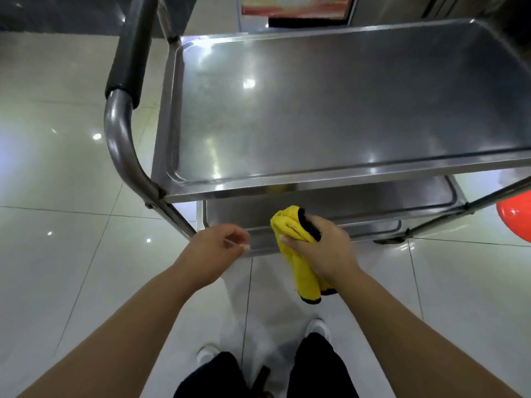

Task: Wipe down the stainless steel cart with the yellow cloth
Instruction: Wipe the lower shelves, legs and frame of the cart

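The left hand [218, 248] is hanging empty, its fingers loosely curled, near the stainless steel two-shelf cart [344, 179]. The right hand [321, 245] is gripping the bunched yellow microfibre cloth [290, 225] before the lower shelf. Wiping seems not yet started; next the cloth should be pressed flat on a shelf.

One cart [316, 179] on the tiled floor, with two shelves in view: one upper shelf [330, 104] and one lower shelf [359, 205]. One handle [120, 130] with one black grip [129, 53]. One yellow cloth [298, 254]. Two hands: left [215, 248], right [321, 242]. Two white shoes [317, 326]. One red object [517, 216] at the frame edge.
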